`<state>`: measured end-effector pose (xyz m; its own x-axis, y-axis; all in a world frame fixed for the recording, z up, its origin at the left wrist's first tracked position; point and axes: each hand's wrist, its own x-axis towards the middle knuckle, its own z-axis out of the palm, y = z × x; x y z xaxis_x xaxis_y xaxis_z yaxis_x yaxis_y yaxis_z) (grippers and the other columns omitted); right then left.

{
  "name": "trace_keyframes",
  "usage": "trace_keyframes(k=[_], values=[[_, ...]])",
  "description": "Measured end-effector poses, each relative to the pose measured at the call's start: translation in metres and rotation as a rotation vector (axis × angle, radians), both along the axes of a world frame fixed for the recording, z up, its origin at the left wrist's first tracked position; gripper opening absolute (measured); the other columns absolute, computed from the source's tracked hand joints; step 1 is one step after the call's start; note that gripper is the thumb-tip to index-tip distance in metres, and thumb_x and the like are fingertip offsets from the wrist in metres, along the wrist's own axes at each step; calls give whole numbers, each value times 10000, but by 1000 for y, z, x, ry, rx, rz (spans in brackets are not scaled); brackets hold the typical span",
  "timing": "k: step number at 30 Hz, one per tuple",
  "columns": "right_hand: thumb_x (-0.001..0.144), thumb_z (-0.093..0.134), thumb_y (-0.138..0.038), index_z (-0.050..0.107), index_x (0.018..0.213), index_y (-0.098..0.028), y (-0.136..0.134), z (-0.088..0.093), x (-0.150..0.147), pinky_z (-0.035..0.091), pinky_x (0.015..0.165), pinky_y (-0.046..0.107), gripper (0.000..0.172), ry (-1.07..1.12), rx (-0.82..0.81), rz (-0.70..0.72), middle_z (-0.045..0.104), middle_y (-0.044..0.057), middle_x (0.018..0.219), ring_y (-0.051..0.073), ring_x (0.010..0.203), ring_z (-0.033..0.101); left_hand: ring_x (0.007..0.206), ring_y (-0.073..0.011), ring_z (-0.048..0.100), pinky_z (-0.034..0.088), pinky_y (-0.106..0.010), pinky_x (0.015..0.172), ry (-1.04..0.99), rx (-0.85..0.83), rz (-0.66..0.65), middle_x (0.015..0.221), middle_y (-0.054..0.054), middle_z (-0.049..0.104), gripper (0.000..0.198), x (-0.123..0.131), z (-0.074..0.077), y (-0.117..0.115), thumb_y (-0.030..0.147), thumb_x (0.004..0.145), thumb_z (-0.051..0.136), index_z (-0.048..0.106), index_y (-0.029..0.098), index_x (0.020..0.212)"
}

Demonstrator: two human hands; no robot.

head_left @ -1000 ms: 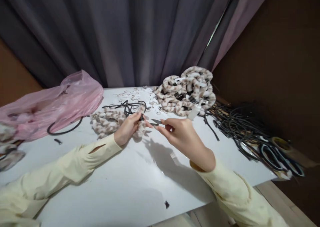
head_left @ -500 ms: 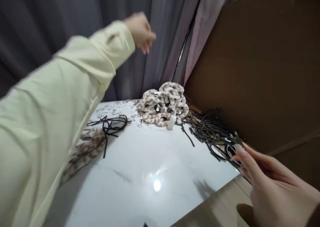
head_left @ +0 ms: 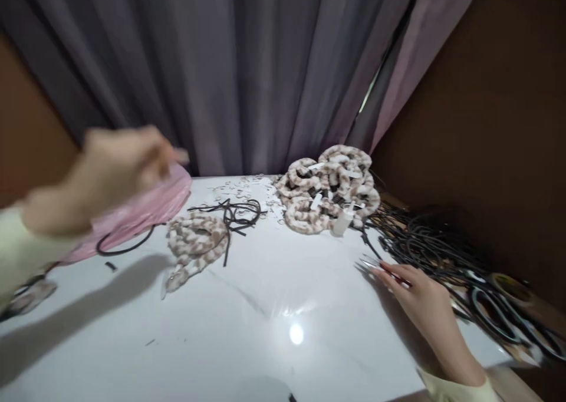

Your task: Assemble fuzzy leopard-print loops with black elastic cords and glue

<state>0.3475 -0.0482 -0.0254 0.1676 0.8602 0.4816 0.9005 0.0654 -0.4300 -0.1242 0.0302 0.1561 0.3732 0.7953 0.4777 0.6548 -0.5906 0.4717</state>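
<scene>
My left hand [head_left: 106,175] is raised in the air at the left, above the pink plastic bag [head_left: 145,210]; it is smeared by motion and its fingers cannot be read. My right hand [head_left: 422,299] rests low on the white table [head_left: 265,307] at the right, fingers laid over small metal snips [head_left: 369,264] whose tips stick out to the left. A loose leopard-patterned fuzzy strip [head_left: 197,243] lies on the table between my hands, touching a tangle of black bands [head_left: 234,210].
A pile of leopard fuzzy headbands [head_left: 329,190] sits at the back with a small white bottle [head_left: 342,222] against it. Several black plastic headbands [head_left: 424,243], large scissors [head_left: 495,316] and a tape roll [head_left: 508,284] lie along the right edge. Dark curtains hang behind.
My left hand came down from high near the curtain to over the pink bag. My right hand moved from off the table's edge onto the table with the snips. The view swung back left.
</scene>
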Motion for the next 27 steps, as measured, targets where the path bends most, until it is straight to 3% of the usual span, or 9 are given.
trace_keyframes(k=[3, 5, 7, 11, 14, 17, 20, 23, 27], values=[[762, 411, -662, 701, 712, -268, 20, -17, 13, 450, 570, 363, 491, -141, -41, 56, 671, 126, 815, 257, 688, 634, 672, -139, 551, 472, -266, 702, 174, 67, -16, 627, 10, 605, 183, -10, -103, -54, 176, 809, 498, 649, 173, 705], [741, 307, -743, 704, 702, -246, 33, -25, 16, 448, 547, 386, 638, -220, 51, 74, 653, 133, 784, 273, 680, 614, 817, -176, 578, 460, -312, 804, 364, 115, -133, 844, -64, 680, 265, -17, -141, -73, 133, 856, 399, 661, 166, 876], [746, 302, -745, 716, 709, -231, 44, -30, 14, 455, 521, 356, 661, -273, 64, 125, 642, 140, 749, 239, 629, 589, 1071, -203, 528, 389, -348, 954, 415, 64, -46, 1164, -109, 607, 324, -22, -158, -79, 185, 899, 379, 552, 151, 1170], [854, 265, -587, 712, 688, -174, 54, -39, 11, 478, 543, 346, 632, -432, 217, 178, 636, 128, 734, 223, 602, 582, 1295, -215, 338, 279, -366, 1061, 408, -156, -11, 1414, -82, 375, 502, -23, -167, -70, 361, 925, 355, 277, 204, 1395], [876, 261, -510, 714, 746, -163, 56, -36, 11, 474, 554, 372, 585, -567, 285, 207, 643, 165, 736, 260, 612, 586, 1320, -208, 300, 253, -345, 1076, 344, -206, -32, 1451, -73, 305, 531, -21, -171, -66, 397, 923, 345, 248, 205, 1409], [875, 321, -448, 700, 864, -176, 59, -14, -11, 461, 571, 419, 466, -680, 286, 227, 653, 188, 805, 308, 667, 583, 1297, -210, 344, 280, -328, 1057, 278, -199, -37, 1445, -72, 317, 523, -20, -174, -68, 398, 917, 357, 275, 215, 1400], [900, 327, -391, 670, 964, -154, 61, 21, -69, 496, 639, 403, 422, -606, 323, 460, 653, 160, 860, 272, 731, 609, 1282, -215, 367, 295, -328, 1049, 253, -178, -48, 1437, -78, 332, 518, -21, -176, -69, 366, 907, 384, 295, 209, 1392], [926, 332, -302, 623, 1078, -163, 62, 50, -150, 510, 756, 362, 357, -509, 204, 758, 639, 139, 997, 231, 887, 611, 1282, -207, 364, 291, -333, 1055, 255, -134, -46, 1434, -95, 336, 524, -23, -177, -68, 227, 882, 387, 281, 183, 1393], [908, 400, -230, 591, 1106, -138, 73, 57, -250, 469, 822, 371, 290, -527, 7, 1032, 623, 133, 1026, 242, 958, 555, 1323, -235, 288, 252, -428, 1070, 339, -43, -10, 1363, -121, 436, 539, -25, -179, -65, 72, 788, 378, 382, 148, 1321]])
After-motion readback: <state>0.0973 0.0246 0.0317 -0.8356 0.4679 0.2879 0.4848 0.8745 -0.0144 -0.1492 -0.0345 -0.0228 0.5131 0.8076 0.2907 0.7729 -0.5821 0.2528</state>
